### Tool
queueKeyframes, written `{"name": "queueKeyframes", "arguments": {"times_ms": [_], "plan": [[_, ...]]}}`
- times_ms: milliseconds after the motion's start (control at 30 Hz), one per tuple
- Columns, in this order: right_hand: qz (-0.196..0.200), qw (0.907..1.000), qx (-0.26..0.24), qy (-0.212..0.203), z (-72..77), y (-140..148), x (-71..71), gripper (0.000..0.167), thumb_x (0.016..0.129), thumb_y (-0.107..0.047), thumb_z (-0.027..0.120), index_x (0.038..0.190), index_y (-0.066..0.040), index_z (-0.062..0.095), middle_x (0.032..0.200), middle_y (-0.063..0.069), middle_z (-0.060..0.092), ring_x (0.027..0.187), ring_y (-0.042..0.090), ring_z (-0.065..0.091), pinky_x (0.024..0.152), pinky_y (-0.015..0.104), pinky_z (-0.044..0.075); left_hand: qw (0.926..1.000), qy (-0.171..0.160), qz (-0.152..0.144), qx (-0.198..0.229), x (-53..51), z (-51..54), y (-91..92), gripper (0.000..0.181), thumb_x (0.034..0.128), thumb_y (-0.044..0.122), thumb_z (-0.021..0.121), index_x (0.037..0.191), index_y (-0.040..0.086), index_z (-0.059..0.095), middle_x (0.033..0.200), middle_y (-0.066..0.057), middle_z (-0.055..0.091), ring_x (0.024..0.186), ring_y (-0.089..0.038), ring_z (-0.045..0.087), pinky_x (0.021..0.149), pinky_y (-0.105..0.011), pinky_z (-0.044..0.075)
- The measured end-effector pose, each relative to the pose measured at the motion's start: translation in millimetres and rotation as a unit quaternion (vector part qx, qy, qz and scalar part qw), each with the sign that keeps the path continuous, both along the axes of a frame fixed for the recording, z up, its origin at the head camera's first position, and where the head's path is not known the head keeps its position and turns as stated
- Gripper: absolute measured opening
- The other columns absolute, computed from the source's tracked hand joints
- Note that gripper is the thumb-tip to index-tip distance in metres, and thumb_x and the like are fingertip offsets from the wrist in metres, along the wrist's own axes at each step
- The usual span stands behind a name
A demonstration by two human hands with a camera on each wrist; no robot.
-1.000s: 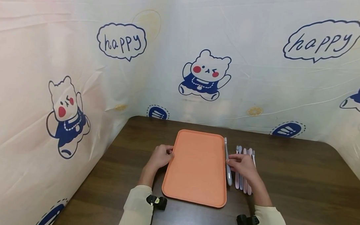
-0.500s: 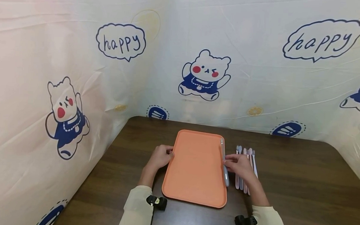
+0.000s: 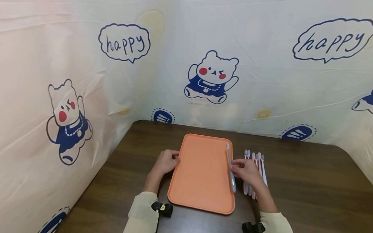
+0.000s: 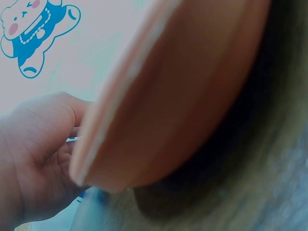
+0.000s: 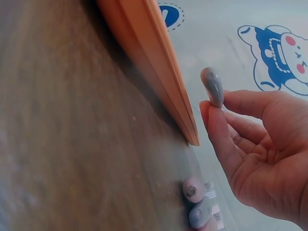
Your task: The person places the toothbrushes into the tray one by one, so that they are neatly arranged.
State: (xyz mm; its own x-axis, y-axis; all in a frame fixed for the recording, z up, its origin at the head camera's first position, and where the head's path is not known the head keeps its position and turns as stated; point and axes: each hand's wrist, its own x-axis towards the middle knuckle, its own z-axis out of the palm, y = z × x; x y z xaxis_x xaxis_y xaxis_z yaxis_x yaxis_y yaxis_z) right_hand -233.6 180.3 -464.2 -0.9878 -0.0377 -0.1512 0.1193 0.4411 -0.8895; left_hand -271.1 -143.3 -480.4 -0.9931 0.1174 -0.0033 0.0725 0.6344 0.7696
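Note:
In the head view my right hand (image 3: 246,171) pinches a grey-blue toothbrush (image 3: 232,181) between thumb and fingers, at the right side of the orange tray (image 3: 199,178). The right wrist view shows the butt of this toothbrush (image 5: 211,84) held up off the table, above the level of the tray rim (image 5: 159,72). My left hand (image 3: 166,162) grips the tray by its left edge. In the left wrist view, the thumb of that hand (image 4: 38,159) lies at the tray rim (image 4: 159,96), and the fingertips are hidden behind it.
Several pink and blue toothbrushes (image 3: 250,189) lie side by side on the dark wooden table (image 3: 307,189), partly under my right forearm. Printed cloth walls (image 3: 268,81) enclose the table at the back and sides.
My right hand has moved left, carrying the grey-blue toothbrush from beside the tray to over its right edge. The left hand and tray have stayed in place.

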Motion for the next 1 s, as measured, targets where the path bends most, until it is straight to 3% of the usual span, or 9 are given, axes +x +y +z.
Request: {"name": "queueKeyframes", "arguments": {"times_ms": [400, 667, 1000], "plan": [[0.002, 1.0, 0.005, 0.008, 0.6, -8.4, 2.0, 0.034, 0.095, -0.008, 0.066, 0.122, 0.011, 0.067, 0.114, 0.028, 0.072, 0.088, 0.017, 0.074, 0.073, 0.032, 0.064, 1.0, -0.002, 0.0, 0.008, -0.8, -1.0, -1.0, 0.032, 0.0954, 0.008, 0.059, 0.125, 0.002, 0.072, 0.094, -0.01, 0.073, 0.065, -0.014, 0.057, 0.063, -0.026, 0.045], [0.001, 0.9998, 0.005, 0.021, 3.4, -19.5, 3.9, 0.031, 0.095, -0.008, 0.067, 0.121, 0.009, 0.068, 0.11, 0.025, 0.073, 0.082, 0.013, 0.072, 0.069, 0.026, 0.062, 1.0, 0.001, 0.002, 0.003, -0.5, -1.6, -0.9, 0.032, 0.0951, 0.008, 0.059, 0.124, 0.002, 0.072, 0.094, -0.01, 0.073, 0.068, -0.014, 0.058, 0.063, -0.025, 0.044], [0.002, 0.999, -0.044, 0.011, 7.4, -35.5, 4.5, 0.034, 0.095, -0.007, 0.066, 0.123, 0.013, 0.065, 0.11, 0.028, 0.072, 0.082, 0.014, 0.073, 0.07, 0.032, 0.064, 0.9999, -0.008, 0.006, 0.005, 0.8, -0.3, -0.3, 0.033, 0.0962, 0.008, 0.058, 0.126, 0.002, 0.071, 0.099, -0.012, 0.073, 0.069, -0.014, 0.058, 0.063, -0.025, 0.044]]}}
